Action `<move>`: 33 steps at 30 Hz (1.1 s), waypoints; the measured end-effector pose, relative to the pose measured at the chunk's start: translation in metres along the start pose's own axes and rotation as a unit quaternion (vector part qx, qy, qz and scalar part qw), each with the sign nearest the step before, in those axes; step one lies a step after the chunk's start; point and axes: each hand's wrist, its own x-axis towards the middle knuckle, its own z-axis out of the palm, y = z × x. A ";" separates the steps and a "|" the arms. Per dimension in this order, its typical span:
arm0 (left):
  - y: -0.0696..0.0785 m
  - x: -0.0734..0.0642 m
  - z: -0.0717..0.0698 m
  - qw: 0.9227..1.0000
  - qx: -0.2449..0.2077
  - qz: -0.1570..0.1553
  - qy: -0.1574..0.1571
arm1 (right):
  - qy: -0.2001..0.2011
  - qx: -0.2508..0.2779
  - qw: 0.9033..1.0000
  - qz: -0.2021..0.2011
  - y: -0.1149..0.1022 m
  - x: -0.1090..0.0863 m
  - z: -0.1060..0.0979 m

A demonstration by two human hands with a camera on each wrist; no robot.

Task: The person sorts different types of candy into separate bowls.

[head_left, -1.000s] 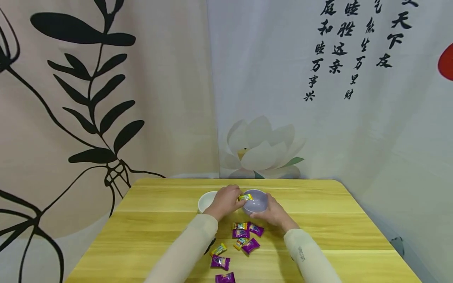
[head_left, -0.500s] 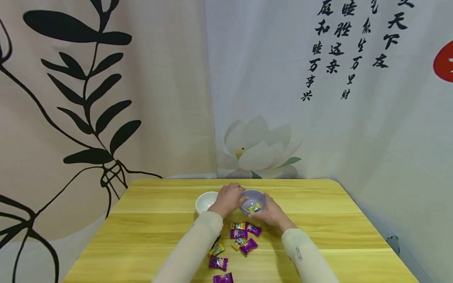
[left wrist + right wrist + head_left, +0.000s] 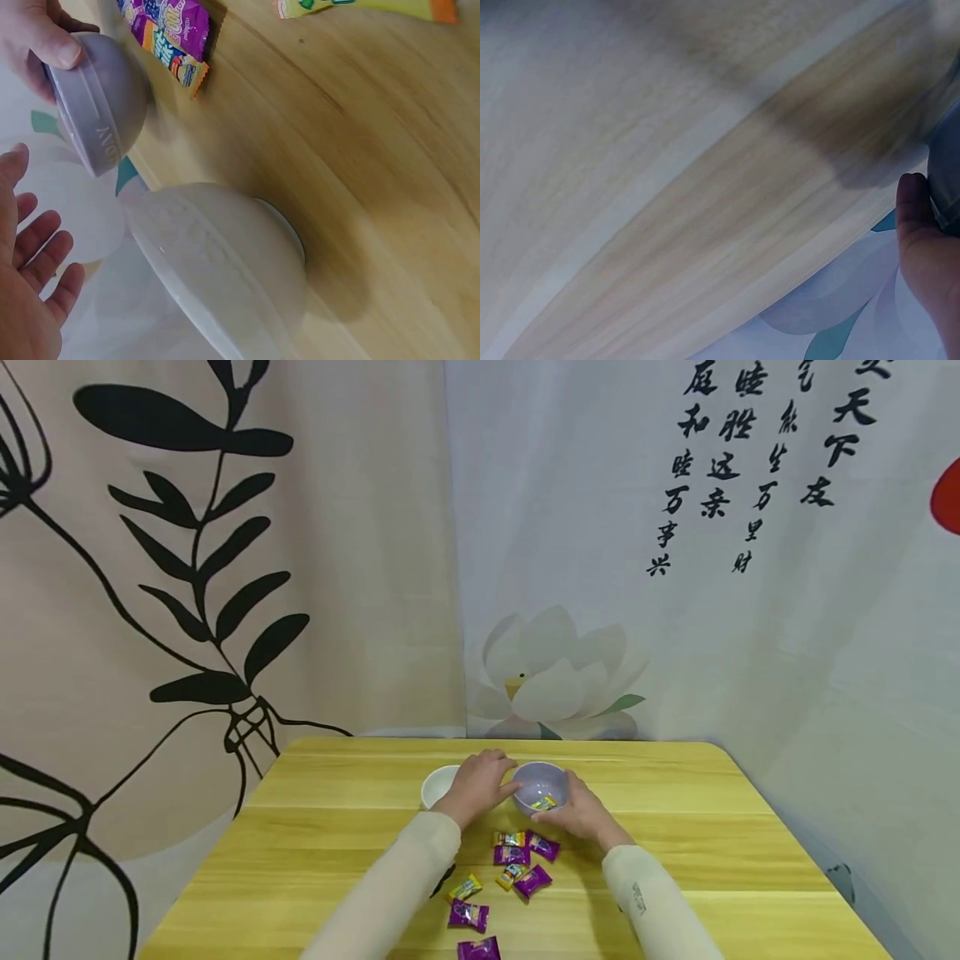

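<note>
My right hand [image 3: 583,817] grips the lilac bowl [image 3: 542,783] by its right side, the thumb [image 3: 58,46] pressed on its outer wall in the left wrist view. A yellow wrapped candy [image 3: 543,803] lies inside that bowl. Just left of the rim is my left hand [image 3: 477,788]; in the left wrist view its fingers [image 3: 46,259] are spread, loosely bent and hold nothing. Behind the left hand stands a white bowl [image 3: 437,785], partly hidden by it, and its outer wall shows large in the left wrist view.
On the wooden table [image 3: 705,843], several purple candies [image 3: 532,882] and yellow candies [image 3: 465,887] lie scattered between the forearms, nearer the body than the bowls. A printed curtain [image 3: 375,568] hangs behind the table's far edge.
A second ago my left hand pinched a yellow candy over the lilac bowl. It let go, and the candy dropped into the bowl. The right hand keeps its grip.
</note>
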 end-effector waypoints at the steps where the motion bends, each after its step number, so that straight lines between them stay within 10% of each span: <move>1: 0.000 -0.002 -0.002 1.000 -0.005 0.001 -0.001 | 0.000 0.001 1.000 0.000 0.000 0.000 0.000; 21: -0.008 -0.073 -0.013 0.997 -0.059 0.047 0.004 | -0.001 0.006 1.000 0.014 0.002 0.000 0.001; 33: -0.019 -0.133 0.005 0.995 -0.076 0.062 -0.017 | 0.002 -0.001 1.000 0.007 0.003 0.001 0.000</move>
